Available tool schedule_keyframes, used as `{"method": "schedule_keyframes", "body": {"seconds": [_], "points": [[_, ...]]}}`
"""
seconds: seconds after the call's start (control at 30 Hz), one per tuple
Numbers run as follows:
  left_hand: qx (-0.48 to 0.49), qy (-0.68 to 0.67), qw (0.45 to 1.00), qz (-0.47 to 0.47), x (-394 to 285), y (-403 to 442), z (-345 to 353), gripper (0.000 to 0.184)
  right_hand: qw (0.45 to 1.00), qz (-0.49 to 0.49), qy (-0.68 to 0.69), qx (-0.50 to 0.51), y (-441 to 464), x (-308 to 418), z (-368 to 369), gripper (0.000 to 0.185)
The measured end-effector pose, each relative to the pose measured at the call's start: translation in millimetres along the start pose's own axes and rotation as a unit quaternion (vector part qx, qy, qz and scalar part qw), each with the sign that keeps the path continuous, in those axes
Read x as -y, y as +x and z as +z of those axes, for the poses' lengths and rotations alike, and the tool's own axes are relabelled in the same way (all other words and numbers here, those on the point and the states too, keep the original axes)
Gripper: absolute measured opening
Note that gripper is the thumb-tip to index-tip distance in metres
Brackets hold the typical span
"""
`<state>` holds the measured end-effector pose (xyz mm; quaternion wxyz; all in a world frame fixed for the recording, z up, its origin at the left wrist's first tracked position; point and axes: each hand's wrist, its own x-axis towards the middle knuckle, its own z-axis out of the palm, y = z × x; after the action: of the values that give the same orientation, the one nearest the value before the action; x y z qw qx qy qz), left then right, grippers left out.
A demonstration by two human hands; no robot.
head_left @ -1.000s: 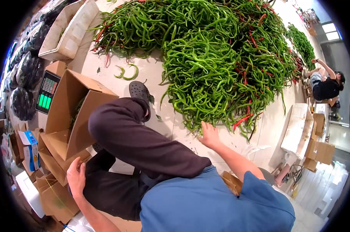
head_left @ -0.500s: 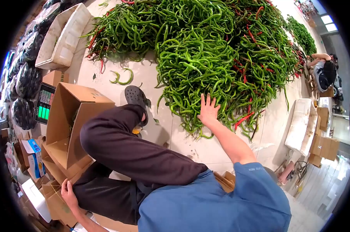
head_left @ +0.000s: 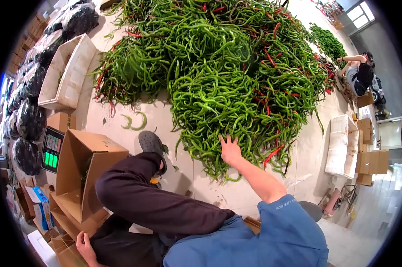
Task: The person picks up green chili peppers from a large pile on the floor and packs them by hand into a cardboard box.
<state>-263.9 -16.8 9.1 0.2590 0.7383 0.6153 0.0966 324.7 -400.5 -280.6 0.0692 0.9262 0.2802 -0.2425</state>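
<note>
A big heap of long green chili peppers (head_left: 210, 93), mixed with some red ones, lies on the floor before me. My right hand (head_left: 231, 151) rests on the near edge of this heap, palm down and fingers spread, gripping nothing that I can see. At the lower left, my left hand (head_left: 86, 249) hangs loosely beside my leg and some cardboard, with its fingers a little apart. Nothing shows in it. Close by, an open cardboard box (head_left: 83, 178) lies tilted on its side, with a bit of green visible inside.
A scale with a green-lit display (head_left: 52, 149) stands behind the box. White foam crates lie left (head_left: 67, 73) and right (head_left: 342, 146). Black plastic bundles (head_left: 30, 107) line the left side. Another person (head_left: 361, 75) crouches at far right near a smaller green heap (head_left: 327, 41). Two loose peppers lie near my shoe (head_left: 152, 144).
My view has tilted upward, so the heap, box and crates sit lower in the picture. My right hand stays on the peppers, its fingers slightly shifted. My left hand remains beside my leg.
</note>
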Motion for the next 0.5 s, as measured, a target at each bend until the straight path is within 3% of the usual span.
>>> {"method": "schedule_keyframes", "body": {"seconds": [0.23, 0.33, 0.4, 0.5], "points": [[-0.018, 0.086, 0.996, 0.011, -42, -16, -3, 0.039, 0.998, -0.005, 0.065, 0.014, 6, -8, -1, 0.095], [-0.009, 0.098, 0.995, 0.001, -50, -18, -4, 0.04, 0.998, 0.047, 0.027, -0.033, 10, 6, 30, 0.093], [-0.016, 0.089, 0.996, 0.005, -59, -19, 0, 0.04, 0.997, 0.065, -0.003, -0.052, 6, 16, 39, 0.082], [-0.019, 0.1, 0.995, 0.005, -58, -19, -4, 0.041, 0.999, 0.048, 0.012, -0.015, 8, 11, 33, 0.081]]}}
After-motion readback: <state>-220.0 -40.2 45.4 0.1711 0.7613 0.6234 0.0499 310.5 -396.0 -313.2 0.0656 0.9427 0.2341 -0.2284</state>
